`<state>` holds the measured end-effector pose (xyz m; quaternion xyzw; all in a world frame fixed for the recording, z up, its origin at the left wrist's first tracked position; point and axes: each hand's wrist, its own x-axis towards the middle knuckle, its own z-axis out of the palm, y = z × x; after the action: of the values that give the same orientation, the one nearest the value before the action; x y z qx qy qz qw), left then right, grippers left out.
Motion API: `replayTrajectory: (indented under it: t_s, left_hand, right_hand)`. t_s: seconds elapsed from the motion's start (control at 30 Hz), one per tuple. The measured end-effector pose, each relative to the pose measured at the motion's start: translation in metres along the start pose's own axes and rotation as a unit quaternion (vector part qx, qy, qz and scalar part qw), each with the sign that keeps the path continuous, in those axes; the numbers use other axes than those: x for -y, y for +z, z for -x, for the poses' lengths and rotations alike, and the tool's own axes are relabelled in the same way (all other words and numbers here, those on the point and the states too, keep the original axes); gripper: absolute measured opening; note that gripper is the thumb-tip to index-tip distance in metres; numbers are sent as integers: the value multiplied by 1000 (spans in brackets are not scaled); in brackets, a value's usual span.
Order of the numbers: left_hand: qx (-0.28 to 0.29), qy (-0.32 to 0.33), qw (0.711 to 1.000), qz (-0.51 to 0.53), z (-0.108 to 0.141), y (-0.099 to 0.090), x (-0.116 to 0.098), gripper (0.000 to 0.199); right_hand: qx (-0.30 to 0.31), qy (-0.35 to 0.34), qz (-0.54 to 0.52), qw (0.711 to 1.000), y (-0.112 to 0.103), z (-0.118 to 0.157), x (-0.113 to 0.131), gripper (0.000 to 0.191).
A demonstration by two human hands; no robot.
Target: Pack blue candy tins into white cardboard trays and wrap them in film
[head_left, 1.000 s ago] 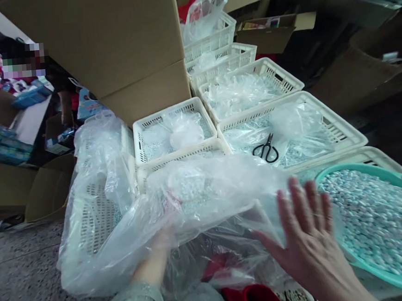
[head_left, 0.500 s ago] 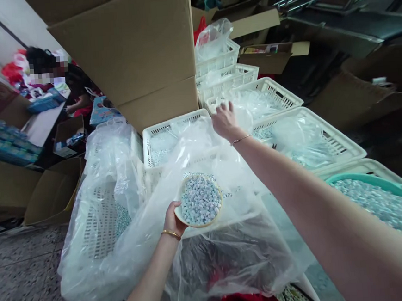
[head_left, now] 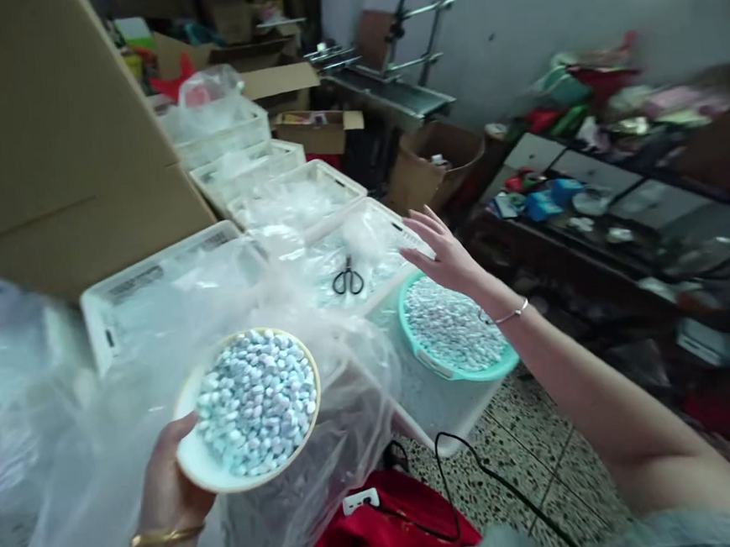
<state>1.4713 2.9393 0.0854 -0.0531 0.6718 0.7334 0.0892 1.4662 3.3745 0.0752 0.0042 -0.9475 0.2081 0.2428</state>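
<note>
Mostly, plastic sheeting (head_left: 341, 376) veils the crate (head_left: 132, 285) behind the bowl (head_left: 255, 404).

head camera | faces forward, down (frame tilted) | near left hand (head_left: 168, 495), right hand (head_left: 449, 254)

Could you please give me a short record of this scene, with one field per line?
left hand: holds a cream bowl of blue-white pellets
right hand: open, above a teal plastic basket of similar pellets
nearby: clear plastic bag beside the bowl; black-handled scissors in a white plastic crate
floor: red cloth by a black cable
</note>
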Motion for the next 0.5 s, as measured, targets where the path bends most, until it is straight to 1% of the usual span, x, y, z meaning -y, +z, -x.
replayTrajectory:
  t_s: [0.03,0.07,0.1,0.13,0.17,0.2,0.27,0.37,0.43,0.47,0.5]
  left_hand:
    - [3,-23,1000,6,4,15,-11,62]
    - [19,-39,999,9,9,32,-21,63]
    - [47,-35,998,2,14,52,-30,65]
    - [80,-26,996,-7,18,72,-37,65]
    - [112,-18,994,-12,22,94,-43,64]
    - [140,-15,990,-13,25,118,-46,63]
    - [188,-29,982,0,25,166,-48,59]
    - [258,-77,963,23,11,235,-35,53]
    - [298,-102,949,18,-7,275,-18,49]
    - [308,-104,946,5,-16,292,-8,47]
    - [312,-102,945,-19,-26,308,3,46]
  right_hand:
    - [-28,60,15,998,-5,34,-30,63]
    - [-42,116,31,992,-6,68,-57,65]
    - [-34,161,48,985,-2,99,-80,66]
    - [-21,197,65,978,4,126,-98,66]
    - [-2,218,77,973,11,148,-111,67]
    - [19,224,84,971,19,166,-119,66]
    - [57,213,79,972,35,189,-125,64]
    - [83,179,34,980,50,203,-122,56]
    - [64,167,-25,984,54,207,-122,50]
    - [38,168,-68,983,54,208,-124,48]
    - [-6,182,-122,976,54,208,-127,47]
